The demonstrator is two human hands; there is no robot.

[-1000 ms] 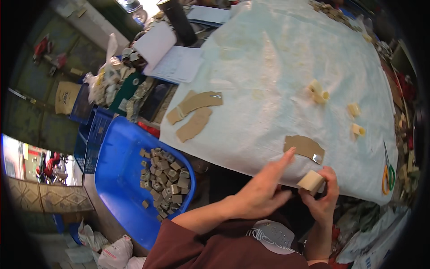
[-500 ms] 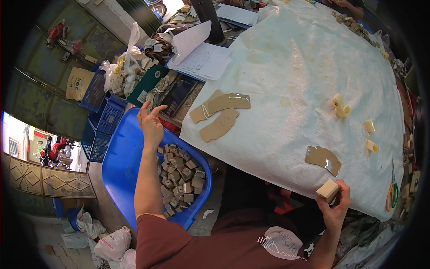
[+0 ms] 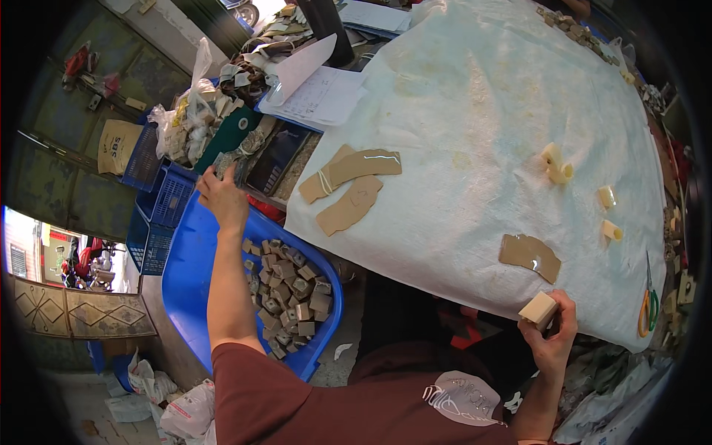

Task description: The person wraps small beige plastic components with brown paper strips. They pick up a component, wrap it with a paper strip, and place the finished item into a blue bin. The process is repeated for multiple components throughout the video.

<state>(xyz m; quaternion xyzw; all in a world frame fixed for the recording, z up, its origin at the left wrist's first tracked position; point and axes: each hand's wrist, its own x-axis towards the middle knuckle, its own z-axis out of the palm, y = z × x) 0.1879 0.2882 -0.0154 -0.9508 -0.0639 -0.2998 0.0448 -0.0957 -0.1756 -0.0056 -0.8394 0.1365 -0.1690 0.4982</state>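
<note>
Above the table's near right edge, my right hand grips a small beige block between thumb and fingers. My left hand is stretched out over the far end of a blue plastic tub, fingers apart. Its fingertips are close to a greyish bundle beside a dark green box; whether they touch is unclear. Many small brownish blocks are heaped in the tub. A curved brown template lies just beyond the right hand, and more brown templates lie at the cloth's left.
A white cloth covers the table. On its right are tape rolls and scissors. Papers and a dark post stand at the back left. Blue crates stack beyond the tub; plastic bags lie lower left.
My left hand has moved left and farther out, toward the greyish bundle. The right hand keeps the block at nearly the same spot, slightly turned. The whole view has shifted a little.
</note>
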